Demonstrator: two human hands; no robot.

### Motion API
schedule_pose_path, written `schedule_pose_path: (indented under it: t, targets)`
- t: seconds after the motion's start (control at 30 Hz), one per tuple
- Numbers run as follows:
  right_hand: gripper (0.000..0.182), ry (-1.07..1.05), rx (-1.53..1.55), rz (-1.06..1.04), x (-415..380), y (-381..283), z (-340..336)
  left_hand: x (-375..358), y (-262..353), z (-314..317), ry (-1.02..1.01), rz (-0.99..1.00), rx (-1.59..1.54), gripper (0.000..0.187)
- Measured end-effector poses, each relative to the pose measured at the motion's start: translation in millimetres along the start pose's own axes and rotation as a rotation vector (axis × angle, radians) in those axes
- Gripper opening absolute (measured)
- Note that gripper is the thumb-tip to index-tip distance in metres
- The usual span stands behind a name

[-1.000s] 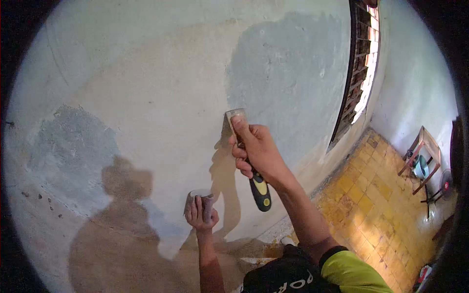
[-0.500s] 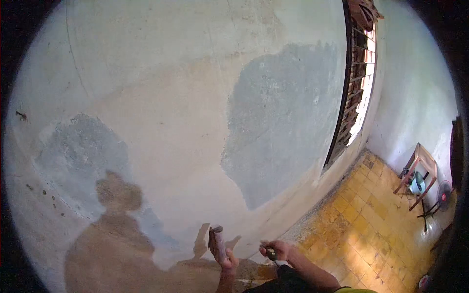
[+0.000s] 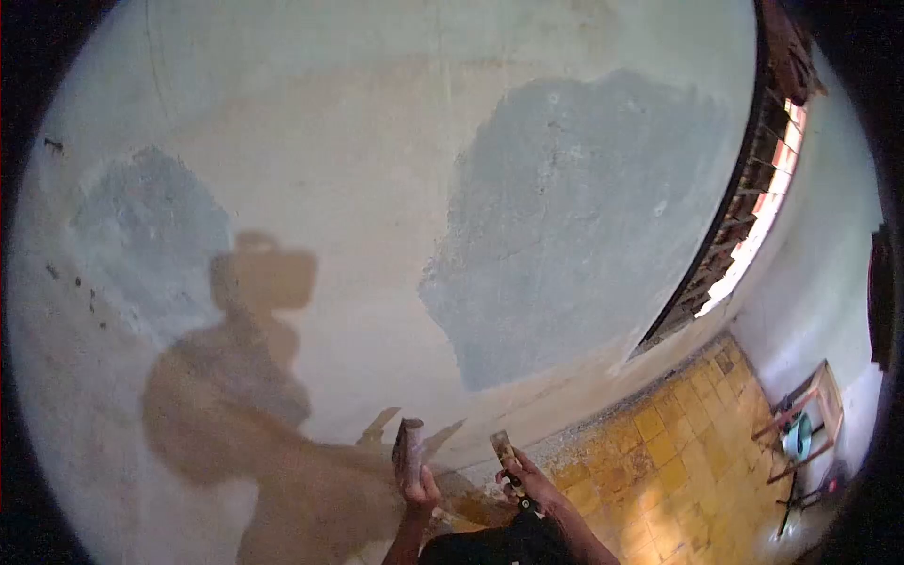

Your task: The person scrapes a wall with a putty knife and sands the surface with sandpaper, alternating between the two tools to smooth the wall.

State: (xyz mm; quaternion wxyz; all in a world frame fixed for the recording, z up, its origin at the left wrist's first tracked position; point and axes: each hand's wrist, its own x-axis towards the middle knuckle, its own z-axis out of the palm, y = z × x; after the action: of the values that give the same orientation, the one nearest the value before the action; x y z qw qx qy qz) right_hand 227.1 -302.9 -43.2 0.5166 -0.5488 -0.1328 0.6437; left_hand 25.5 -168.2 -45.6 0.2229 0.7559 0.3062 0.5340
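Note:
My left hand is wrapped round the lower part of a long brownish-grey block, held upright in front of the wall. To its right, my right hand grips a small scraper-like tool with its flat end pointing up. The two hands are apart, low in the view. Behind them, the pale wall carries a large grey patch and a smaller grey patch. My shadow falls across the lower left of the wall.
A barred window is at the upper right. Yellow floor tiles run along the wall's base. At the right, a wooden stool stands by the side wall, with a light-blue bowl and a fan near it.
The view has turned, shifting window and stool rightward. My shadow has changed shape. The tool in my right hand now points up with its flat end showing; my left hand still holds the block.

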Motion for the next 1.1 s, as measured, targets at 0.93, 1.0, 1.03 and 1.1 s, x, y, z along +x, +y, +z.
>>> schedule_pose_path:
  t: [0.93,1.0,1.03,1.1]
  targets:
    - [0.048,-0.003,-0.81,-1.201,14,-162,75,-68,105,41,0.246,-0.422,0.407,0.047]
    - [0.048,0.018,-0.837,-1.2,12,-160,74,-76,104,41,0.241,-0.46,0.469,0.047]
    - [0.048,0.025,-0.828,-1.212,12,-160,71,-78,99,41,0.264,-0.438,0.415,0.047]
    - [0.048,0.054,-0.808,-1.231,11,-161,77,-76,92,36,0.271,-0.4,0.355,0.048]
